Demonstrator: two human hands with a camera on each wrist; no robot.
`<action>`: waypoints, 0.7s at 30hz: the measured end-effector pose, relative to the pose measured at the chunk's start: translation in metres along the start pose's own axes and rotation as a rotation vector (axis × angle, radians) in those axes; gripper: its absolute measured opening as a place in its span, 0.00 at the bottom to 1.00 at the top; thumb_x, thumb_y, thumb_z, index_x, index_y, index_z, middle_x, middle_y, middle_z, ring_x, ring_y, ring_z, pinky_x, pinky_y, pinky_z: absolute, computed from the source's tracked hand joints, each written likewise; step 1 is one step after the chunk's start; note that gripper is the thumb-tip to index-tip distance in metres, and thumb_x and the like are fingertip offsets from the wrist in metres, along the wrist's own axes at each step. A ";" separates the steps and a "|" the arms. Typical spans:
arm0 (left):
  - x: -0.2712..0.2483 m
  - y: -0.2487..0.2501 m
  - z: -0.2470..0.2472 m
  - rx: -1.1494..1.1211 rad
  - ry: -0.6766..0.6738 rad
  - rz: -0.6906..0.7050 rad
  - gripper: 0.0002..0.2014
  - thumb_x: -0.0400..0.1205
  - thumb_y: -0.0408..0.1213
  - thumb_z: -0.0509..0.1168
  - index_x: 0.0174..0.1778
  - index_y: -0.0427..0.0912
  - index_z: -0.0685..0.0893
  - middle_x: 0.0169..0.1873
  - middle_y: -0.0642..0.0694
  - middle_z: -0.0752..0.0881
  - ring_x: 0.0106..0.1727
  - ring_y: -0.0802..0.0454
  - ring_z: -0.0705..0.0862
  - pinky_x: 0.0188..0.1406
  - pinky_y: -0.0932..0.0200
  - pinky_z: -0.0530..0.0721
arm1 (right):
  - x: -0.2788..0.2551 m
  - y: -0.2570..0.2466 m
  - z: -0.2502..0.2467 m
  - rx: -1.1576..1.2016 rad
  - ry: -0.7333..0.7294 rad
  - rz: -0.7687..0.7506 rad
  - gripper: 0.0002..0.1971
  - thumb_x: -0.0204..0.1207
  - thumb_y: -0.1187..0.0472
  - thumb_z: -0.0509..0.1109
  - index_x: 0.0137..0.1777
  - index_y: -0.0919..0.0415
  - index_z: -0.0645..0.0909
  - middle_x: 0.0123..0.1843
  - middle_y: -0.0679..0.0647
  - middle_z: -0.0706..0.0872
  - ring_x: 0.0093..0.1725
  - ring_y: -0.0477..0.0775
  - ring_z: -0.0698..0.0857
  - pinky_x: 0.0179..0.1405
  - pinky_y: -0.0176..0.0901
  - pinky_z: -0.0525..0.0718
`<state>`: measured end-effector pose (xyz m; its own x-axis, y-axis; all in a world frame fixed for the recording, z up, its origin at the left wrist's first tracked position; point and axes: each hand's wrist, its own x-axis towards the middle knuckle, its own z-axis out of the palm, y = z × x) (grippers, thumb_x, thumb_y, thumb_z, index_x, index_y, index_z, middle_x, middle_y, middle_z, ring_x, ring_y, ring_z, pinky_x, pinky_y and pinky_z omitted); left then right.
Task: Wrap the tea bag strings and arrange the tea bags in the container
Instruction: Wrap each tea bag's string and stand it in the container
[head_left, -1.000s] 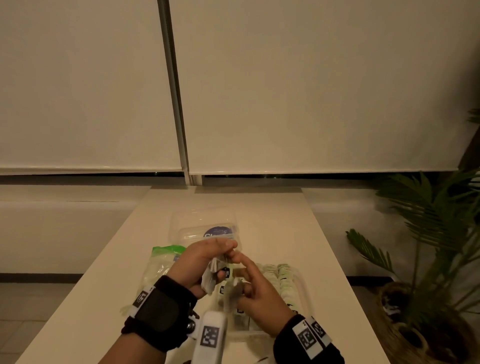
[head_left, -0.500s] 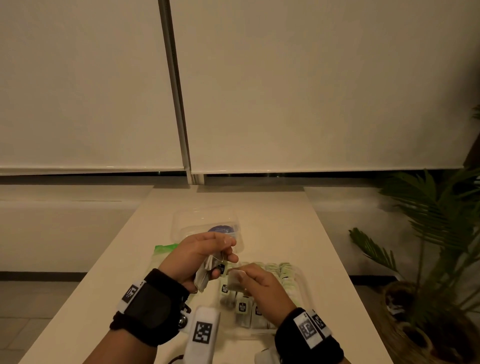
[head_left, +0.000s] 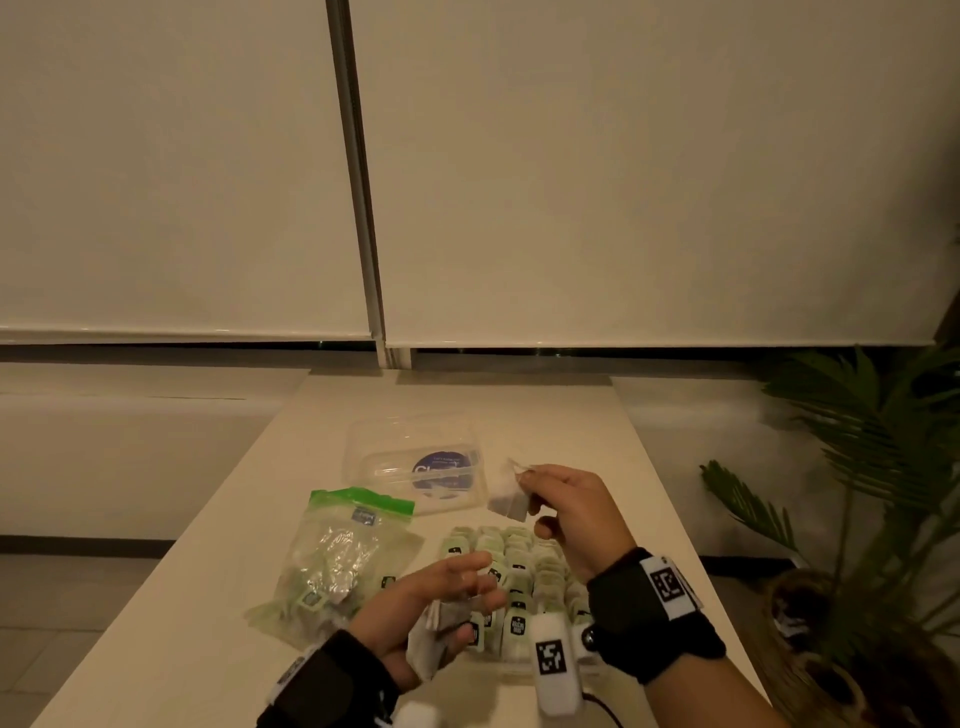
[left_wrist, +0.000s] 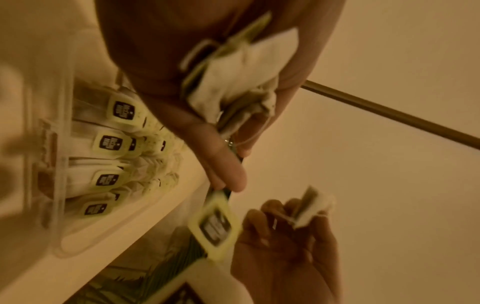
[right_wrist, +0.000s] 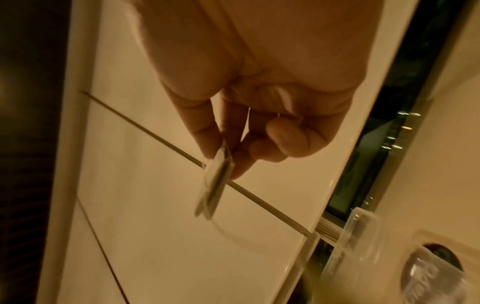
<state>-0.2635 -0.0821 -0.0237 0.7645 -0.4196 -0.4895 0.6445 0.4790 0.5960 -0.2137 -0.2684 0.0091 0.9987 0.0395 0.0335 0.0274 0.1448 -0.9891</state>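
My right hand (head_left: 535, 486) is raised above the table and pinches one tea bag (head_left: 510, 500) by its top between thumb and forefinger; the right wrist view shows that tea bag (right_wrist: 214, 191) edge-on with its string looping off it. Lower and nearer, my left hand (head_left: 467, 597) grips a small bundle of tea bags (left_wrist: 233, 82) in its palm. A yellow-green tag (left_wrist: 214, 225) dangles below that hand. The clear container (head_left: 519, 667) lies under both hands. Rows of tea bags (head_left: 514, 577) with tags up fill it.
The container's clear lid (head_left: 415, 467) with a round blue label lies beyond the hands. A zip bag (head_left: 337, 561) with a green seal, holding more tea bags, lies left of the container. A potted palm (head_left: 857, 467) stands off the table's right edge.
The hands have come apart. My right hand has lifted up and to the right with a single tea bag, while my left hand has dropped toward me with the bundle.
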 end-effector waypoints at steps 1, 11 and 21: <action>0.005 -0.001 -0.004 -0.070 -0.004 -0.013 0.19 0.73 0.23 0.65 0.61 0.32 0.85 0.52 0.34 0.87 0.50 0.41 0.91 0.20 0.57 0.86 | -0.001 -0.005 0.002 -0.037 -0.030 -0.021 0.16 0.78 0.67 0.69 0.29 0.58 0.86 0.32 0.56 0.76 0.32 0.49 0.73 0.23 0.40 0.66; 0.028 -0.013 -0.039 -0.214 0.131 -0.052 0.15 0.71 0.20 0.59 0.53 0.31 0.79 0.35 0.36 0.84 0.16 0.52 0.76 0.06 0.70 0.66 | 0.002 -0.034 0.016 -0.359 -0.141 -0.167 0.20 0.80 0.63 0.67 0.29 0.75 0.73 0.31 0.58 0.70 0.31 0.49 0.67 0.30 0.34 0.67; 0.037 -0.002 -0.028 -0.326 -0.240 -0.240 0.27 0.72 0.49 0.78 0.54 0.31 0.82 0.35 0.32 0.87 0.15 0.49 0.76 0.10 0.71 0.63 | -0.008 -0.038 0.020 -0.452 -0.275 -0.221 0.18 0.82 0.62 0.67 0.31 0.69 0.79 0.33 0.55 0.77 0.33 0.45 0.74 0.38 0.31 0.73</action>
<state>-0.2362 -0.0767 -0.0608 0.5925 -0.6961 -0.4055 0.8034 0.5475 0.2341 -0.2233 -0.2544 0.0494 0.9204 0.3211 0.2232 0.3112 -0.2559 -0.9152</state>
